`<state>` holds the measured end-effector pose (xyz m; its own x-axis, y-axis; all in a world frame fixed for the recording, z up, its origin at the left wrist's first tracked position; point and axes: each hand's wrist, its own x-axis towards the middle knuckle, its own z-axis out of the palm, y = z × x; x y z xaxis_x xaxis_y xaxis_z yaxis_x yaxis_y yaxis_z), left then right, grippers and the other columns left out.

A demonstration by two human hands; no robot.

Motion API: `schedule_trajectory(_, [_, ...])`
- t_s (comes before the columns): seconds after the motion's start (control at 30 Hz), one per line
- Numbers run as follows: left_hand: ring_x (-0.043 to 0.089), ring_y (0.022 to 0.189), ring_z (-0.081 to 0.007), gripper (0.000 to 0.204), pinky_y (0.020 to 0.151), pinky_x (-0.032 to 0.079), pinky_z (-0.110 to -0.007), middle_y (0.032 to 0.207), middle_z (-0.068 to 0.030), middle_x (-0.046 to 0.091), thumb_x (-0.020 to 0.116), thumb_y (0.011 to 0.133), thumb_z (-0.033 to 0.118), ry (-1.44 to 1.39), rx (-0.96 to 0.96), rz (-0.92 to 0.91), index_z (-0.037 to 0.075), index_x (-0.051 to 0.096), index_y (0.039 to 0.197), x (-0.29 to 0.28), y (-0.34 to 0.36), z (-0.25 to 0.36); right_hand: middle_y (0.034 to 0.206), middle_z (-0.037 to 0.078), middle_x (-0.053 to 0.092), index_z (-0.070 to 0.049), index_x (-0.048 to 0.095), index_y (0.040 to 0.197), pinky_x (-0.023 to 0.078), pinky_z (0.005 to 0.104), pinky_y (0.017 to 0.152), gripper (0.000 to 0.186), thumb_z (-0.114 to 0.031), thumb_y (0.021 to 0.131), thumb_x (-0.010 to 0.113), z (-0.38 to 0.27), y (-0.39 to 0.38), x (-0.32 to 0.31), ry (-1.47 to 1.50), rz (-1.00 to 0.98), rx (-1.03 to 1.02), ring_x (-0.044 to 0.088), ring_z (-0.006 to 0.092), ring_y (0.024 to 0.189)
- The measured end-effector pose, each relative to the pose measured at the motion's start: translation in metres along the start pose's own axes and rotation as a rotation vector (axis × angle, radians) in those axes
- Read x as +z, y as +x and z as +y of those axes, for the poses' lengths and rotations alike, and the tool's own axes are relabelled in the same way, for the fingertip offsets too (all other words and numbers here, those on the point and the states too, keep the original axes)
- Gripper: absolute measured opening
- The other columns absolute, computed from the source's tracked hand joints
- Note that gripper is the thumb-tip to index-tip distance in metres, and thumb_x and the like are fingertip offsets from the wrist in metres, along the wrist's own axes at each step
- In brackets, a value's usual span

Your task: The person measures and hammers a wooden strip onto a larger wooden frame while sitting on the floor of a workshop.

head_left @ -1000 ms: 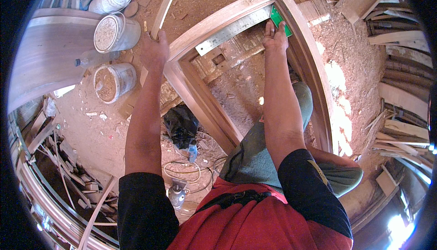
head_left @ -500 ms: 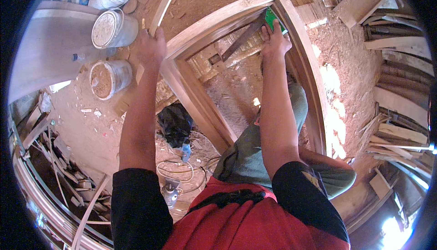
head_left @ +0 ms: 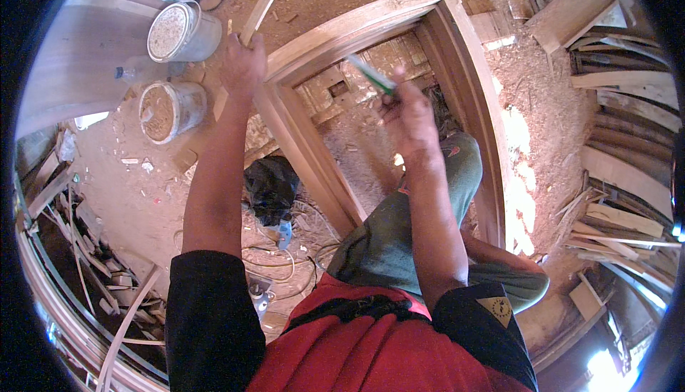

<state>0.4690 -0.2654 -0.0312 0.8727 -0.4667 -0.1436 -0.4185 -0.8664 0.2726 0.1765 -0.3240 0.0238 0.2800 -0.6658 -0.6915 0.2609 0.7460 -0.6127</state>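
The left hand (head_left: pixel 243 64) is closed around a thin, pale wooden strip (head_left: pixel 267 5), beside one corner of a brown rectangular wooden frame (head_left: pixel 467 71). The right hand (head_left: pixel 412 117) grips a green-handled metal square (head_left: pixel 376 78), blurred, positioned above the frame's opening. White round buckets (head_left: pixel 203 37) stand to the left.

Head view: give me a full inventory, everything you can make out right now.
Wooden frame: one, brown, centre
Square: one, green and silver, blurred, over the frame's opening
Wood strip: one, pale, upper centre-left
Buckets: three, white, upper left
Bottle: one, clear with blue cap, between two buckets
Curved sheet: one, grey, far left
Bag: one, black, below the buckets
Boards: many, brown, right
Scraps: many, pale, lower left
Trousers: one pair, grey-green, lower centre
Shirt: one, red, black sleeves, bottom
Left hand: one, bare, holding the strip
Right hand: one, bare, holding the square
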Motion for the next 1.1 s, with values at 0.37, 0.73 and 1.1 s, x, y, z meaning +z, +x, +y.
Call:
schedule_trajectory(0.37, [0.062,0.117,-0.0417,0.068,0.100,0.046,-0.053,0.125,-0.0243,0.065,0.056,0.091,0.054,-0.018,-0.004,-0.019,0.005,0.051,0.137,-0.002,0.003,0.004,0.098,0.008,0.063,0.001,0.052,0.128,0.063,0.0361,0.075,0.035,-0.008,0.096,0.063,0.084,-0.005,-0.007,-0.286,-0.131,0.286,0.066,0.0179,0.084])
schedule_trajectory(0.73, [0.060,0.120,-0.0425,0.074,0.106,0.044,-0.051,0.131,-0.0237,0.062,0.054,0.092,0.057,-0.040,0.047,0.049,0.006,0.047,0.144,0.025,0.020,-0.024,0.098,0.008,0.065,-0.004,0.055,0.130,0.061,0.0435,0.085,0.029,-0.020,0.107,0.046,0.070,-0.058,-0.040,0.025,-0.394,0.616,0.066,0.0190,0.085])
schedule_trajectory(1.1, [0.060,0.113,-0.0449,0.061,0.095,0.047,-0.054,0.124,-0.0299,0.060,0.056,0.094,0.050,-0.045,0.210,0.155,0.004,0.055,0.132,0.013,-0.004,-0.004,0.088,0.004,0.056,0.003,0.048,0.139,0.057,0.0370,0.079,0.049,-0.026,0.100,0.053,-0.016,-0.218,-0.142,-0.089,-0.495,0.191,0.058,0.0151,0.080])
